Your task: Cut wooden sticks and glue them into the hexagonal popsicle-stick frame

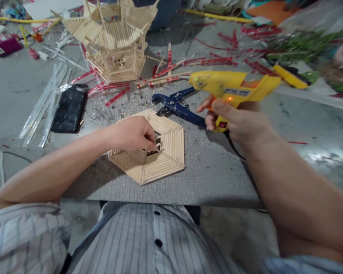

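Note:
A hexagonal panel (171,146) of thin wooden sticks lies flat near the table's front edge, with a small opening at its middle. Over that opening is my left hand (135,133), fingers pinched together at a short stick piece; whether the piece is held or part of the panel is hard to see. My right hand (237,118) grips a yellow hot glue gun (234,87) by its handle, raised above the table, nozzle pointing left. An orange light glows on the gun's side. Blue-handled pliers (180,108) lie between the panel and the gun.
A pavilion-like stick model (114,42) stands at the back left. A black phone (68,108) lies beside clear glue sticks (45,102). Red-wrapped sticks (165,74) are strewn behind the pliers. The gun's black cord (234,146) hangs below its handle.

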`<state>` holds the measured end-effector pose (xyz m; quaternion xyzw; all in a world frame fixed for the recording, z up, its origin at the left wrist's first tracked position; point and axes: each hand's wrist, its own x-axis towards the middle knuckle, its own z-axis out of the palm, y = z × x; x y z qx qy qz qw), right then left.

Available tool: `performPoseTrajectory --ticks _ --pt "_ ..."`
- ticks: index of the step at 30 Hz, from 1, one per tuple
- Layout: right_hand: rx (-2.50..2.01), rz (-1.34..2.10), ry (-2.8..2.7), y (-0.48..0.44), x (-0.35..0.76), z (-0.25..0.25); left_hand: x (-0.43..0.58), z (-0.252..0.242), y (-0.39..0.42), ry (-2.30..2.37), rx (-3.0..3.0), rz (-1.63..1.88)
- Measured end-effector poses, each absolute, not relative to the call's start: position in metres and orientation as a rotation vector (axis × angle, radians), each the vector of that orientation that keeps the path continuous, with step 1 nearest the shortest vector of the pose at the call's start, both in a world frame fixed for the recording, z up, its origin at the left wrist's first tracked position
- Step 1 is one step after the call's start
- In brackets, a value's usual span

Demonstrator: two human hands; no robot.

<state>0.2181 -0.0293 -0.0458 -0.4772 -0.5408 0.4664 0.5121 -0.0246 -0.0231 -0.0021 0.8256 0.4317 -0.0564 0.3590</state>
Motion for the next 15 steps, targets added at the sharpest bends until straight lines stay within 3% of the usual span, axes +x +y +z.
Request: performPoseTrajectory --ticks 15 --pt "-1.197 1.152 -1.252 -0.0275 0.2201 -0.0495 -0.0196 -0.0044 -0.0317 1.123 2.295 -0.279"
